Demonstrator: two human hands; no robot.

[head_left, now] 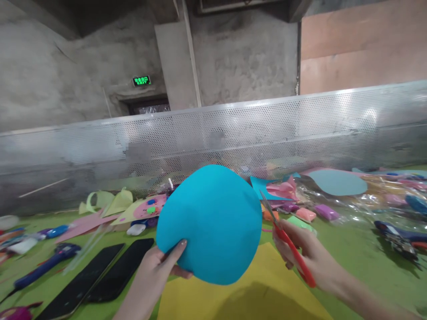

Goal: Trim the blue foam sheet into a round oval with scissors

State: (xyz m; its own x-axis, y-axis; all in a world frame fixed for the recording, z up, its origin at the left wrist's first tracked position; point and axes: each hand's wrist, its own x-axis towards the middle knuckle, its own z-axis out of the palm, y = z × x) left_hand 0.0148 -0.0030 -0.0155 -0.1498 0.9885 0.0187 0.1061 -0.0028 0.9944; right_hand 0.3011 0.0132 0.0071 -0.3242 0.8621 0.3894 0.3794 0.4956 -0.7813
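A rounded, slightly uneven disc of blue paper [213, 222] is held up in front of me. My left hand [170, 264] pinches its lower left edge, thumb on the near face and fingers behind. My right hand [296, 249] is closed round the red handles of a pair of scissors [293, 255]. The blades point up and to the left, close to the disc's right edge; whether they touch it I cannot tell. Below the disc, a yellow sheet of paper [247, 295] lies on the green tabletop [353, 266].
Two black phones [123, 269] and a blue glue gun [46, 269] lie at the left. Paper scraps [106, 202] and small coloured packets [327, 212] line the back, before a perforated metal panel [253, 129]. At the right lies a dark tool [396, 240].
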